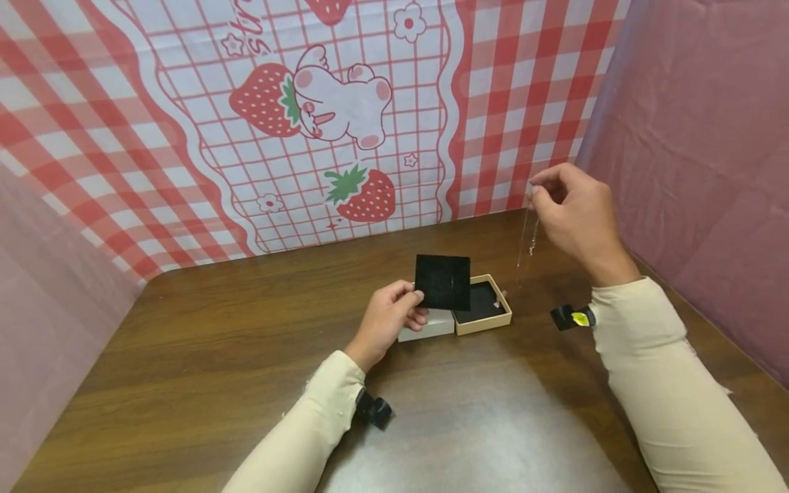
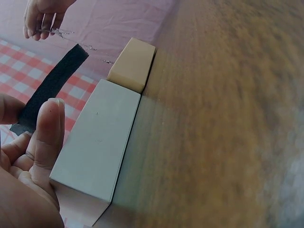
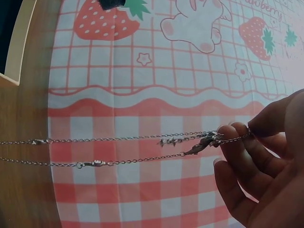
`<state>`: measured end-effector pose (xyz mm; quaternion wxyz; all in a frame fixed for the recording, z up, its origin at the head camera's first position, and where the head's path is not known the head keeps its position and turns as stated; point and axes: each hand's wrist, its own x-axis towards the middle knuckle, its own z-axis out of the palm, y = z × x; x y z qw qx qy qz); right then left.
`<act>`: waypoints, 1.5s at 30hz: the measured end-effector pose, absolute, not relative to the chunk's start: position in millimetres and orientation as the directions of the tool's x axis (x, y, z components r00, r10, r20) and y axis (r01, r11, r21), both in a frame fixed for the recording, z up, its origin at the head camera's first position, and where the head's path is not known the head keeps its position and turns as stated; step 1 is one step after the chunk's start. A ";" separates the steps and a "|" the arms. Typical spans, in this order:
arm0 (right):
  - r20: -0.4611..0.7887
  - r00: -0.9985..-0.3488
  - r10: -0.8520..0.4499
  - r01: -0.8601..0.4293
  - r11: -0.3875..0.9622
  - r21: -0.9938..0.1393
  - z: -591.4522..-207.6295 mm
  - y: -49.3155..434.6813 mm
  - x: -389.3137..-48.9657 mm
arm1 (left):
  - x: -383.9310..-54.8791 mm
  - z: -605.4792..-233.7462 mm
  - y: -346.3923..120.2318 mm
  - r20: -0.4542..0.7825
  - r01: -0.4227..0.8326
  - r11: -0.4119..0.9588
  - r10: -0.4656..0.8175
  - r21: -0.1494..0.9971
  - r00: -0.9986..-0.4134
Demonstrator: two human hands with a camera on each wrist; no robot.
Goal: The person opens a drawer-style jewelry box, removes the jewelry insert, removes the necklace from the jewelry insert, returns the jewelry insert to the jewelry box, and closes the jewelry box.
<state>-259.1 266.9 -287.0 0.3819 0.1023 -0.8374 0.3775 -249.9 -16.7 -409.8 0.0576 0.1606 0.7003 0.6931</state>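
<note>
My left hand [image 1: 394, 315] pinches a flat black square pad [image 1: 442, 282] by its edge, held up above the boxes. In the left wrist view the same black pad [image 2: 54, 85] shows nearly edge-on between thumb and fingers. Raised at the right, my right hand [image 1: 576, 212] pinches a thin silver chain necklace [image 3: 128, 138] between thumb and fingertips. Its strands hang down, with clasps and a small dark pendant near the fingers in the right wrist view. Below stands an open tan box [image 1: 483, 327] with a black inside; a small tag or ribbon lies at its right side.
A pale grey box piece [image 2: 97, 142] stands against the tan box's left side, partly behind my left hand. The wooden table [image 1: 216, 342] carries both. Behind hangs a red-and-white strawberry cloth [image 1: 345, 137], with pink cloth [image 1: 696, 171] at the right.
</note>
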 end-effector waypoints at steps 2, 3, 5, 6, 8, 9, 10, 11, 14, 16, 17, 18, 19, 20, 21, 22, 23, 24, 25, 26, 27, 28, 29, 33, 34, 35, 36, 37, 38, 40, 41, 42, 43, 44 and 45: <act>0.712 -0.694 0.107 -0.444 0.715 -0.540 -286.7 266.9 -259.3 | -250.1 -409.9 -16.9 0.142 0.146 -0.011 0.304 0.989 -0.942; 0.709 -0.698 0.102 -0.434 0.727 -0.531 -286.7 267.0 -259.5 | -250.0 -409.8 -17.1 0.142 0.145 -0.011 0.303 0.989 -0.943; 0.708 -0.700 0.089 -0.416 0.755 -0.507 -286.9 267.5 -260.3 | -250.0 -409.9 -17.3 0.139 0.143 -0.009 0.302 0.990 -0.943; 0.709 -0.700 0.080 -0.409 0.770 -0.491 -287.3 268.2 -261.0 | -249.9 -410.0 -17.5 0.138 0.143 -0.008 0.301 0.990 -0.943; 0.709 -0.703 0.061 -0.395 0.795 -0.460 -287.6 269.3 -261.5 | -249.7 -410.0 -17.6 0.138 0.142 -0.008 0.301 0.990 -0.944; 0.707 -0.706 0.049 -0.389 0.807 -0.444 -287.7 269.9 -261.6 | -249.6 -409.9 -17.7 0.139 0.144 -0.008 0.301 0.990 -0.943; 0.702 -0.711 0.039 -0.379 0.819 -0.430 -287.7 270.4 -261.6 | -249.5 -409.8 -17.8 0.139 0.144 -0.007 0.302 0.990 -0.943; 0.694 -0.720 0.032 -0.368 0.829 -0.420 -287.6 270.9 -261.4 | -249.3 -409.7 -17.8 0.142 0.147 -0.007 0.302 0.989 -0.943; 0.654 -0.757 0.021 -0.325 0.856 -0.403 -287.0 271.5 -259.8 | -249.2 -409.5 -17.8 0.145 0.150 -0.007 0.303 0.989 -0.942; 0.620 -0.784 0.020 -0.293 0.869 -0.399 -287.3 271.2 -259.1 | -248.8 -409.8 -18.1 0.143 0.148 -0.005 0.302 0.989 -0.942; 0.606 -0.795 0.020 -0.282 0.873 -0.399 -287.7 271.1 -259.0 | -248.8 -410.3 -18.4 0.143 0.148 -0.004 0.302 0.989 -0.943; 0.594 -0.804 0.020 -0.273 0.876 -0.398 -288.1 270.9 -258.9 | -248.7 -410.6 -18.6 0.140 0.147 -0.002 0.301 0.989 -0.943; 0.583 -0.812 0.021 -0.265 0.877 -0.400 -288.7 270.9 -259.0 | -248.4 -410.7 -19.0 0.140 0.147 -0.001 0.302 0.989 -0.943; 0.574 -0.819 0.021 -0.259 0.879 -0.401 -289.1 270.8 -259.3 | -248.2 -410.9 -19.3 0.139 0.146 0.001 0.302 0.989 -0.943; 0.566 -0.824 0.021 -0.255 0.878 -0.404 -289.5 270.8 -259.7 | -248.1 -411.0 -19.4 0.137 0.145 0.004 0.302 0.989 -0.943; 0.560 -0.828 0.021 -0.252 0.879 -0.405 -289.6 271.0 -259.9 | -248.0 -411.0 -19.4 0.136 0.145 0.006 0.302 0.989 -0.943; 0.557 -0.830 0.020 -0.251 0.879 -0.406 -289.8 271.4 -260.1 | -248.0 -411.0 -19.4 0.137 0.145 0.007 0.303 0.989 -0.943; 0.552 -0.834 0.019 -0.248 0.880 -0.405 -289.7 271.8 -260.4 | -248.0 -410.8 -19.3 0.136 0.145 0.007 0.304 0.989 -0.943; 0.549 -0.836 0.017 -0.246 0.882 -0.402 -289.6 272.2 -260.6 | -248.1 -410.7 -19.2 0.136 0.145 0.007 0.304 0.989 -0.943; 0.546 -0.838 0.014 -0.245 0.884 -0.398 -289.5 272.5 -260.8 | -248.2 -410.6 -19.1 0.136 0.144 0.006 0.304 0.990 -0.943; 0.542 -0.841 0.011 -0.242 0.886 -0.394 -289.3 272.8 -261.0 | -248.2 -410.4 -19.0 0.136 0.144 0.005 0.304 0.990 -0.943; 0.537 -0.843 0.009 -0.240 0.889 -0.391 -289.2 273.0 -261.0 | -248.2 -410.2 -18.9 0.136 0.144 0.005 0.304 0.989 -0.943; 0.532 -0.847 0.006 -0.237 0.891 -0.388 -289.0 273.2 -261.1 | -248.3 -410.1 -18.8 0.137 0.145 0.005 0.304 0.989 -0.943; 0.503 -0.864 -0.001 -0.225 0.895 -0.385 -288.5 273.9 -260.9 | -248.2 -409.9 -18.6 0.139 0.149 0.008 0.306 0.989 -0.942; 0.494 -0.870 -0.001 -0.220 0.896 -0.385 -288.4 274.2 -260.8 | -248.1 -409.8 -18.6 0.140 0.149 0.009 0.306 0.989 -0.942; 0.484 -0.875 -0.004 -0.216 0.897 -0.384 -288.4 274.4 -260.8 | -248.0 -409.8 -18.5 0.140 0.150 0.008 0.307 0.989 -0.941; 0.472 -0.881 -0.006 -0.211 0.899 -0.384 -288.3 274.8 -260.7 | -248.1 -409.9 -18.3 0.140 0.150 0.009 0.307 0.989 -0.941; 0.459 -0.888 -0.009 -0.206 0.901 -0.382 -288.3 275.2 -260.7 | -248.1 -410.0 -18.2 0.140 0.150 0.008 0.306 0.989 -0.942; 0.447 -0.895 -0.012 -0.201 0.903 -0.380 -288.3 275.6 -260.8 | -248.2 -410.1 -18.0 0.141 0.150 0.007 0.306 0.989 -0.942; 0.419 -0.908 -0.015 -0.188 0.908 -0.375 -288.3 276.6 -260.9 | -248.2 -410.3 -17.5 0.141 0.150 0.006 0.305 0.989 -0.942; 0.406 -0.913 -0.018 -0.183 0.910 -0.372 -288.4 277.1 -261.0 | -248.4 -410.4 -17.3 0.142 0.150 0.006 0.305 0.989 -0.942; 0.394 -0.919 -0.019 -0.177 0.912 -0.370 -288.4 277.5 -261.1 | -248.6 -410.6 -17.1 0.142 0.151 0.005 0.305 0.989 -0.942; 0.381 -0.924 -0.021 -0.172 0.914 -0.367 -288.5 277.9 -261.2 | -248.7 -410.7 -16.8 0.142 0.151 0.005 0.305 0.989 -0.942; 0.368 -0.930 -0.023 -0.166 0.917 -0.363 -288.7 278.2 -261.4 | -248.6 -410.6 -16.7 0.143 0.152 0.004 0.305 0.988 -0.941; 0.354 -0.935 -0.024 -0.160 0.920 -0.359 -288.8 278.4 -261.5 | -248.9 -410.8 -16.5 0.144 0.152 0.005 0.306 0.988 -0.941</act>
